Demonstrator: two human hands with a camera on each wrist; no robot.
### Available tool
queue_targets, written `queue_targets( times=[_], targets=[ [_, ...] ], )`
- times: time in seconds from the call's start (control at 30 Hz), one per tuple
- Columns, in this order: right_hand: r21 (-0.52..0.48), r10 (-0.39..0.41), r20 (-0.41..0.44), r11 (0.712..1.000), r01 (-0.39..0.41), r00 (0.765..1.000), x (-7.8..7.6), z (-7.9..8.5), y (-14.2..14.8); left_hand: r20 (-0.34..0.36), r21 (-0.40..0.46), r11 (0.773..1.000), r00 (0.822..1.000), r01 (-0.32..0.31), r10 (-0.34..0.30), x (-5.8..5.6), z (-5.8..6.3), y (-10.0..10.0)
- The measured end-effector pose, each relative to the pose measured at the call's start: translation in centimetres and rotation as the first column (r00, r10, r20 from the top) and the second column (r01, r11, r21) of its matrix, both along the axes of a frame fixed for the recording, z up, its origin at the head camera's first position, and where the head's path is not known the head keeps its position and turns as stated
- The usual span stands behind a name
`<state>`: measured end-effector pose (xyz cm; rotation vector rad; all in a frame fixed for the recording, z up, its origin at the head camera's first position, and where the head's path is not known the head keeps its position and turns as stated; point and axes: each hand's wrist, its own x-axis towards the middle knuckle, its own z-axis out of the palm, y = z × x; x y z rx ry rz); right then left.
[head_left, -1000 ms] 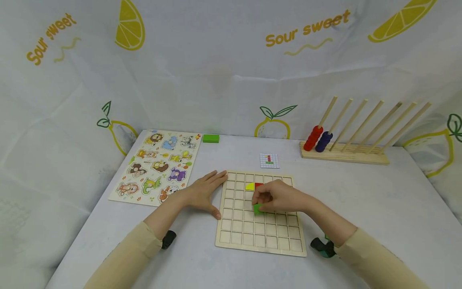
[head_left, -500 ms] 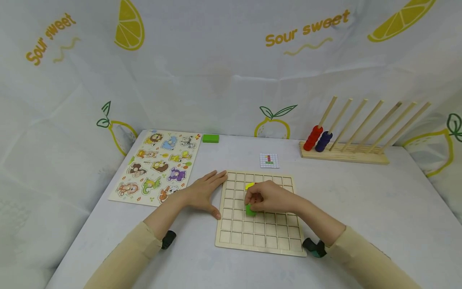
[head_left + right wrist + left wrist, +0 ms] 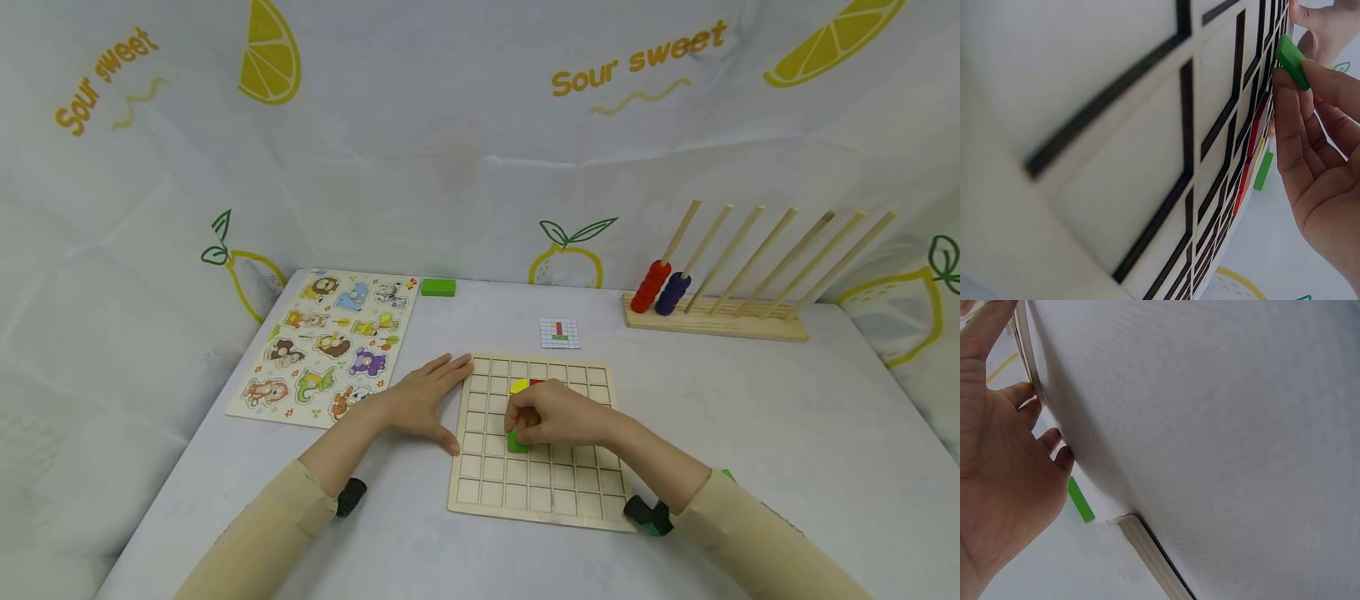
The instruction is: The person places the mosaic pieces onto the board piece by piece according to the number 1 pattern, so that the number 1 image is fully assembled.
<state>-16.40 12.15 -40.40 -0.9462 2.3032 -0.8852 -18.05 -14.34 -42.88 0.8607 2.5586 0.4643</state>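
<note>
My right hand pinches a small green square tile between thumb and fingers, over the wooden grid board. In the right wrist view the tile is tilted against the board's surface; whether it sits in a cell I cannot tell. Just beyond the fingers lie a yellow tile and red tiles in cells, partly hidden by the hand in the head view. My left hand has its fingers spread, with thumb and fingertips touching the board's left edge.
Behind the board lies a small printed pattern card. An animal puzzle board is at the left, with a green block by its far corner. A peg rack with red and blue beads stands back right. Something green shows behind my right sleeve.
My right hand has carried the green tile to the left across the board, then slightly further left and lower. The left hand has stayed at the board's edge.
</note>
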Motion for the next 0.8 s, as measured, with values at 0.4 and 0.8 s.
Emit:
queue_targets(
  times=[0.4, 0.8],
  targets=[
    [-0.008, -0.025, 0.007, 1.0, 0.025, 1.0, 0.28, -0.09, -0.15, 0.002, 0.0, 1.0, 1.0, 0.002, -0.002, -0.04, -0.01, 0.04],
    [0.017, -0.039, 0.002, 0.999, 0.039, 0.999, 0.23, -0.24, -0.17, -0.002, 0.0, 1.0, 1.0, 0.004, -0.004, -0.06, -0.05, 0.03]
  ],
)
